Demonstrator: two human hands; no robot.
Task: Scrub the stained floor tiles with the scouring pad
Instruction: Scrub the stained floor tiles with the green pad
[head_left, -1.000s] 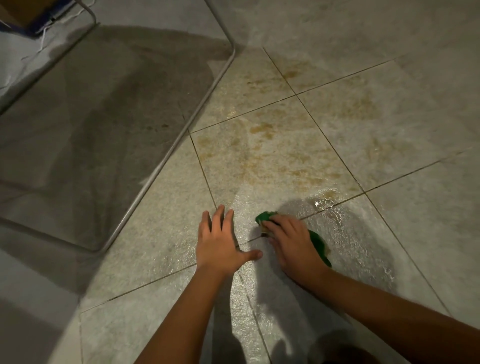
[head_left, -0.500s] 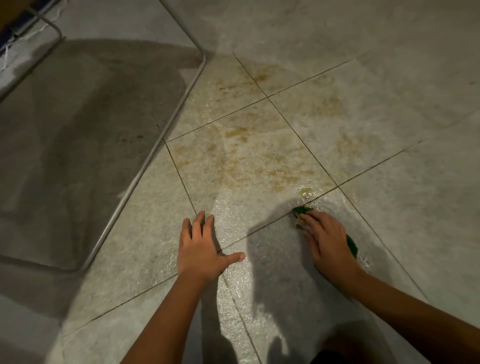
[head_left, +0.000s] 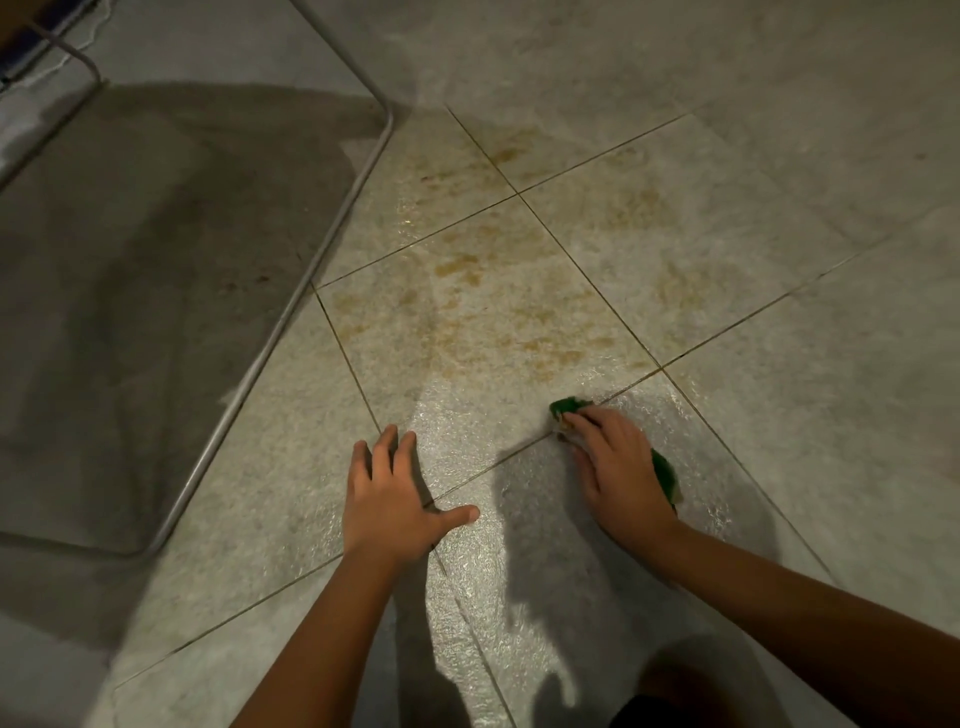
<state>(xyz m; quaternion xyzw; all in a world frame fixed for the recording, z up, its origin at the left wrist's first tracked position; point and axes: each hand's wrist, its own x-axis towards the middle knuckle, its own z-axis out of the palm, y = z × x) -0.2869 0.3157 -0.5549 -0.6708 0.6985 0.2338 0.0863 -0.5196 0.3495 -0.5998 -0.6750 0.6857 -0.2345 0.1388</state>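
My right hand (head_left: 621, 467) presses a green scouring pad (head_left: 567, 405) flat on the wet floor, right on a grout line. Most of the pad is hidden under the hand; its green ends stick out at the fingertips and by the wrist. My left hand (head_left: 389, 493) lies flat on the tile to the left, fingers spread, holding nothing. Beyond both hands, brown-yellow stains (head_left: 467, 322) cover the grey floor tiles (head_left: 727, 441). The tiles around my hands shine with water.
A metal tube frame (head_left: 291, 317) runs diagonally along the left, with a deep shadow beneath it. A second frame leg (head_left: 78, 57) stands at the top left. My knee (head_left: 691, 686) shows dark at the bottom right.
My right hand slid the pad to the right along the grout line, then a little back left. My left hand stayed planted. The view shifted slightly.
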